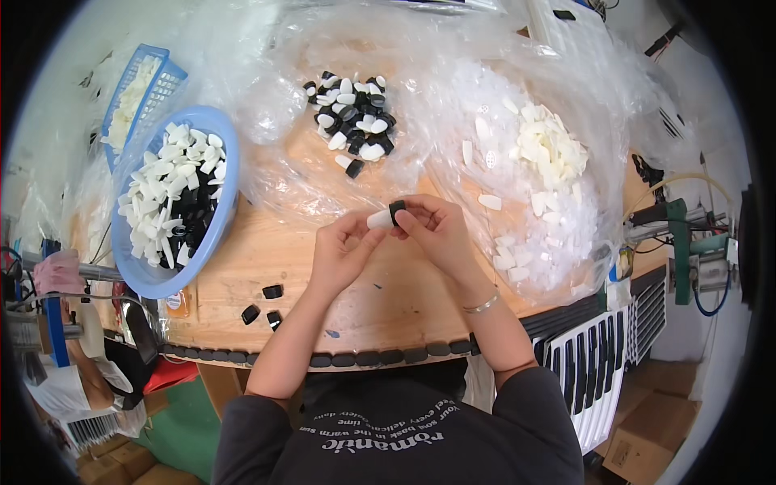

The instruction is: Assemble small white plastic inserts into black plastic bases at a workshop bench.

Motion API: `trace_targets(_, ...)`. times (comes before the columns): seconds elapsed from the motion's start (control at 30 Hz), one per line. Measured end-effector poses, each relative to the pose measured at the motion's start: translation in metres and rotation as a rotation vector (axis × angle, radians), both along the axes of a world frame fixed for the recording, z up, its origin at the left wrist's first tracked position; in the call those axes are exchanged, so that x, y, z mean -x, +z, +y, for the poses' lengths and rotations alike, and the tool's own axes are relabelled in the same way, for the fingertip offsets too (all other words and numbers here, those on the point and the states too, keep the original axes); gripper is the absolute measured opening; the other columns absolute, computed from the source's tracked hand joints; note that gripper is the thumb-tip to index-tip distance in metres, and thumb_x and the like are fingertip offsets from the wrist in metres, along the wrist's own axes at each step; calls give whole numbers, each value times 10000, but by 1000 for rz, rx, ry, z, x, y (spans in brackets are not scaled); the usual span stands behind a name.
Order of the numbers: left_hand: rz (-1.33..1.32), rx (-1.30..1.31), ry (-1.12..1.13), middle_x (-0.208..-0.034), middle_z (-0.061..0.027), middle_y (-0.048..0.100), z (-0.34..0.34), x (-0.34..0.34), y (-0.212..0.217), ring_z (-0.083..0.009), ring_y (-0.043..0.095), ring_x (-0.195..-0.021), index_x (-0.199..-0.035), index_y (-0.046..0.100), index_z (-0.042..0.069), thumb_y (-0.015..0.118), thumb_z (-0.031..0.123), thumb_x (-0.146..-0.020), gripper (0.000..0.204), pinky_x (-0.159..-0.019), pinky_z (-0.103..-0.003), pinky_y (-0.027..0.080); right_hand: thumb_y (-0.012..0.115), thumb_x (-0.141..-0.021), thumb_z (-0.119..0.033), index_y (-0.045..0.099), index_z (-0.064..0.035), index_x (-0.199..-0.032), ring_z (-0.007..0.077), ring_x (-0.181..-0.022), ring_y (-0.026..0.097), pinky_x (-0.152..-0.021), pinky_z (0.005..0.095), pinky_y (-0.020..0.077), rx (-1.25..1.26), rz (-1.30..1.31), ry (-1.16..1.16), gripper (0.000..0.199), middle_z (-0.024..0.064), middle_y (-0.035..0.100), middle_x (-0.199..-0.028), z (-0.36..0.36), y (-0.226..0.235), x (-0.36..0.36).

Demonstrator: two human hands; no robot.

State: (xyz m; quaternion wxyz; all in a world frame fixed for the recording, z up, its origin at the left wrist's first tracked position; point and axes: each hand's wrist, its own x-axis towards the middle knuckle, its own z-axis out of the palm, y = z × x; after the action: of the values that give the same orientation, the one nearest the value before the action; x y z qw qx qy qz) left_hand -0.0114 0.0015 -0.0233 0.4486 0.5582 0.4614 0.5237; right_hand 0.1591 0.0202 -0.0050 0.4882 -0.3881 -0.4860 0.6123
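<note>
Both hands meet over the wooden table, fingertips closed on small parts: the left hand pinches a white piece, and the right hand grips a black piece against its end. The two parts touch; whether they are fully seated cannot be told.

Going clockwise from the hands, a mixed heap of black and white parts lies near twelve o'clock on clear plastic sheeting. Some appear paired, so this may be the finished share. At two o'clock spreads a large pile of pale pieces. Toward six, a row of black pieces lines the near edge, with three loose black pieces between seven and eight.

At nine sits a blue basin full of separate white and black parts, and at ten a blue basket of pale ones. By the look of it, plenty remains unjoined.
</note>
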Motion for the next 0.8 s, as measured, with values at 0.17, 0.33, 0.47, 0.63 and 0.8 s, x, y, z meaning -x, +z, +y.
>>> trace_targets(0.17,-81,201,-121,-691,-2,595,-7,21,6,-59,522,-653,-858,644,-6,573,115,-942,164,-611,-200,410,612,-904,-52,633,49,-1037,100,-707,630,-628,216,512,45,-57,95,168,60,676,-834,-6,15,-7)
trace_targets(0.33,-109,221,-113,-656,16,577,-17,32,8,-36,481,-599,-881,654,-9,597,125,-927,153,-571,-186,389,630,-907,-125,644,48,-1013,93,-661,618,-608,216,505,109,-240,260,204,44,673,-793,0,32,-2)
trace_targets(0.47,229,131,-36,-734,-66,617,-25,39,9,-133,561,-653,-972,630,-13,636,141,-893,173,-611,-243,447,658,-893,-199,613,57,-1120,145,-851,642,-775,280,516,-120,-358,98,345,91,680,-933,50,57,11)
trace_targets(0.63,928,-239,-7,-933,-178,562,-54,52,4,-370,577,-857,-1001,586,-1,695,31,-745,280,-712,-404,478,673,-874,-207,598,10,-1189,176,-991,622,-879,302,477,-668,-630,-524,390,115,672,-1051,90,60,-21)
trace_targets(0.8,794,-118,-96,-951,-153,573,-60,52,-7,-348,598,-842,-982,604,0,674,-37,-717,277,-736,-397,492,696,-754,-71,687,17,-864,172,-707,642,-671,304,506,-161,-1194,-286,141,114,685,-781,66,41,-134)
